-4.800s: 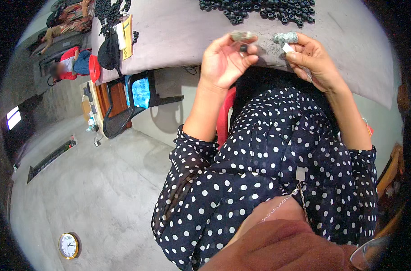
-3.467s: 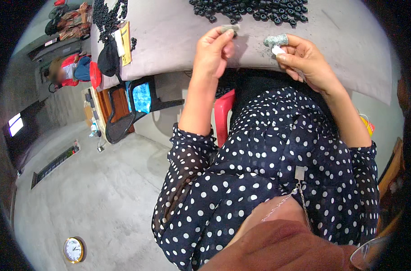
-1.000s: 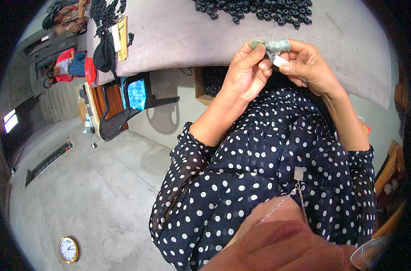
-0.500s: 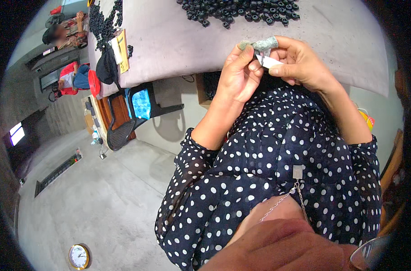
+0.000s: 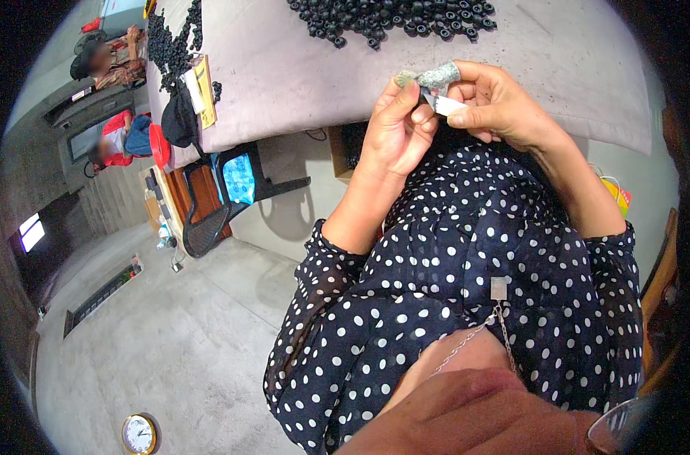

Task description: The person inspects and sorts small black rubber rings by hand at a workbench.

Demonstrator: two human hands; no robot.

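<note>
Fingers (image 5: 417, 114) of both hands pinch a small white piece (image 5: 445, 105), grey-green sleeves on fingertips.

Two hands, left (image 5: 394, 129) and right (image 5: 496, 106), meet at twelve o'clock. One clock (image 5: 139, 434) lies at seven, one chair (image 5: 223, 205) at ten.

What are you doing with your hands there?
A person in a polka-dot blouse holds both hands together just above the near edge of a grey table. The left hand and right hand pinch a small white piece between the fingertips. A pile of small black parts lies beyond.
</note>
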